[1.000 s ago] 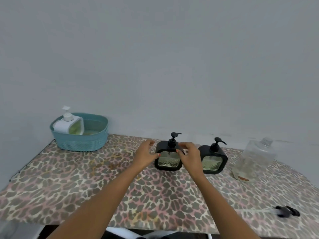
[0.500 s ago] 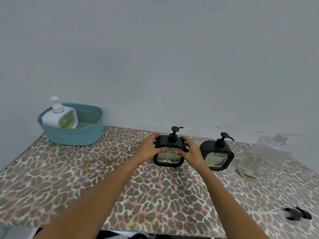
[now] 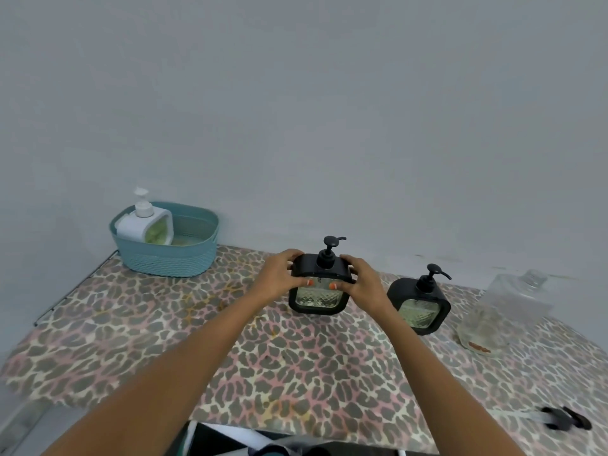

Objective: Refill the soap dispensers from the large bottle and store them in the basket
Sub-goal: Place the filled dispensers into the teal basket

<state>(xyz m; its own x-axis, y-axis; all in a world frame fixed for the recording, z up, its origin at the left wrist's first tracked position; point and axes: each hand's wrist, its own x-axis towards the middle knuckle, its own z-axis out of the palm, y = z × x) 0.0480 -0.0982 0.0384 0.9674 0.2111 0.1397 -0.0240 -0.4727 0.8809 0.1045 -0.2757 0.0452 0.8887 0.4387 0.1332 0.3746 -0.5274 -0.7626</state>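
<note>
A black square soap dispenser [image 3: 318,301] with a pump top sits at the table's middle, held from both sides. My left hand [image 3: 278,278] grips its left upper edge and my right hand [image 3: 363,282] grips its right upper edge, thumbs on the glass front. A second black dispenser [image 3: 419,309] stands just to the right. A white dispenser [image 3: 144,223] with green soap leans inside the teal basket [image 3: 171,258] at the back left. The large clear bottle [image 3: 503,311] stands at the far right, nearly empty.
The table [image 3: 164,340] has a leopard-print cover and backs onto a grey wall. A loose black pump with a tube [image 3: 559,419] lies near the front right edge.
Both hands have closed round the middle dispenser. It now looks slightly raised and shifted left of where it stood, away from the second black dispenser.
</note>
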